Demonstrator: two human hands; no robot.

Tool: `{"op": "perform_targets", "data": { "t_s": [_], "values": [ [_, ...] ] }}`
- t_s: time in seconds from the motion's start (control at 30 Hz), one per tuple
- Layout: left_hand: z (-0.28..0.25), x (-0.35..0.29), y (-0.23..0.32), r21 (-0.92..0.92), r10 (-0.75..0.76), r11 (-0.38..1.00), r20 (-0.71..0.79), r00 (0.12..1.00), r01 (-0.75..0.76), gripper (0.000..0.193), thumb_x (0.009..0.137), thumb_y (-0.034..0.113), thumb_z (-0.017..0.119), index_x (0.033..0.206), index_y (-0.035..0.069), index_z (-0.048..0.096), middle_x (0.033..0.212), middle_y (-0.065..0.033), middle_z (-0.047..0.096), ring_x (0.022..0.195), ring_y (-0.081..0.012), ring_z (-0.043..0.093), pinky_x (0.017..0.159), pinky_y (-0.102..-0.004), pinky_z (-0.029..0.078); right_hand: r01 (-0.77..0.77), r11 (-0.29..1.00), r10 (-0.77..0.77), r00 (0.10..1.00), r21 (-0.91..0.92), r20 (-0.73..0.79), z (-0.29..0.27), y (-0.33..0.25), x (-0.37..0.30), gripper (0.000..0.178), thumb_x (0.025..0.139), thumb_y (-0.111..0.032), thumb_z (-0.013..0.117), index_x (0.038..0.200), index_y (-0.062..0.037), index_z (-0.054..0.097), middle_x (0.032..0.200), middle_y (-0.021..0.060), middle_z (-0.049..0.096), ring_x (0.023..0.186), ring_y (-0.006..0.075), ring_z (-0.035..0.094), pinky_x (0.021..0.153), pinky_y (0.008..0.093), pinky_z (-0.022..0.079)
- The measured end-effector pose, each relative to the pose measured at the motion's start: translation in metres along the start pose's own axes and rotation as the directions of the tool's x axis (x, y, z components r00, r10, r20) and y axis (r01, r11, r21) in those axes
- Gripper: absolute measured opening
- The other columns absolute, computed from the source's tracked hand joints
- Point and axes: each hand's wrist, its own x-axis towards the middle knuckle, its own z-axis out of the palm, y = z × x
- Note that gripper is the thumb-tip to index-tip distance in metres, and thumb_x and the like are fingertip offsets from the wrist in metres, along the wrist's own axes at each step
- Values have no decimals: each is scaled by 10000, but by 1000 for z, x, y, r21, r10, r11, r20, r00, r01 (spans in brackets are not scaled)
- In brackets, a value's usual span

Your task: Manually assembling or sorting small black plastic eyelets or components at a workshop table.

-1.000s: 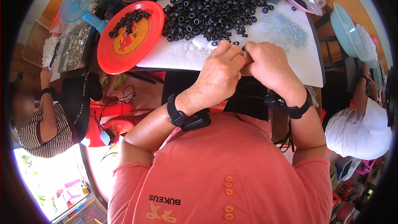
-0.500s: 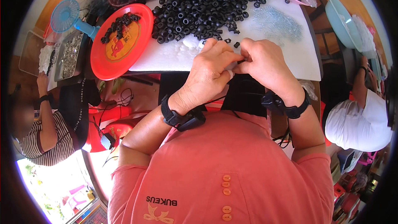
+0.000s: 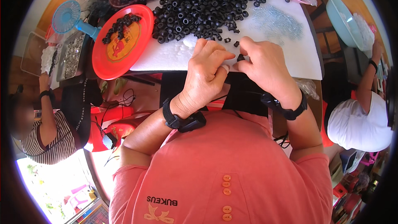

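Observation:
Both my hands are close together at the near edge of the white tabletop [image 3: 300, 64]. My right hand [image 3: 267, 64] pinches a small black plastic piece [image 3: 240, 57] between thumb and fingertips. To its left, my left hand [image 3: 205, 70] has curled fingers and a thumb with a white wrap [image 3: 225, 68]; anything held there is hidden or too small to name. Just beyond my hands spreads a heap of black ring-like plastic parts [image 3: 199, 12]. A few loose parts [image 3: 227, 40] lie between the heap and my fingers.
At left, a red round tray [image 3: 101, 64] holds several joined black parts. Small clear pieces [image 3: 277, 23] are scattered at the table's right. A blue fan [image 3: 66, 16] stands beyond the tray. One person [image 3: 49, 137] sits at left, another [image 3: 358, 120] at right near a pale blue basin [image 3: 342, 23].
My hands have moved slightly apart, opening a gap between them. The black piece now shows in my right fingertips. The person at right has raised an arm toward the basin.

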Motion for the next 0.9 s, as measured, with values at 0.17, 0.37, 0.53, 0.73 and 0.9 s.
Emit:
{"op": "perform_targets", "data": {
  "t_s": [0.17,0.37,0.53,0.73,0.9],
  "values": [
    [4,3,-3,81,70,994,-22,997,-68,259,696,-92,604,923,3,684,913,-114,599,858,-320,515,733,-420,475,-27,986,-11,974,-167,-224,4,8,-10,183,764,-135,730,814,-54,574,662,139,652,554,340,644,490,432,472],
    [12,4,-4,122,31,992,13,999,-32,250,728,-50,660,966,10,705,941,-110,618,875,-307,516,749,-398,470,-54,990,18,963,-128,-270,10,5,-23,172,803,-104,751,853,-55,594,778,99,671,614,307,645,538,412,464],
    [17,9,0,180,32,983,12,999,-33,237,717,-28,683,952,6,695,926,-117,621,887,-315,538,755,-410,467,-8,981,-67,923,-194,-378,12,6,-29,201,736,-140,765,797,-76,585,711,78,579,628,280,621,543,405,464],
    [25,25,-6,239,218,944,66,974,-228,308,661,-78,610,960,-10,637,877,-165,587,849,-378,547,793,-485,422,98,986,-151,873,-136,-463,16,14,-26,113,729,-144,691,819,-107,633,809,88,562,792,307,587,725,446,441],
    [27,26,0,279,80,951,201,976,-136,299,744,-77,567,1025,-27,653,946,-152,607,931,-346,522,866,-426,426,24,984,-105,879,-176,-466,33,22,-26,145,693,-217,693,717,-75,709,779,55,617,849,257,578,740,419,398]
  ]
}}
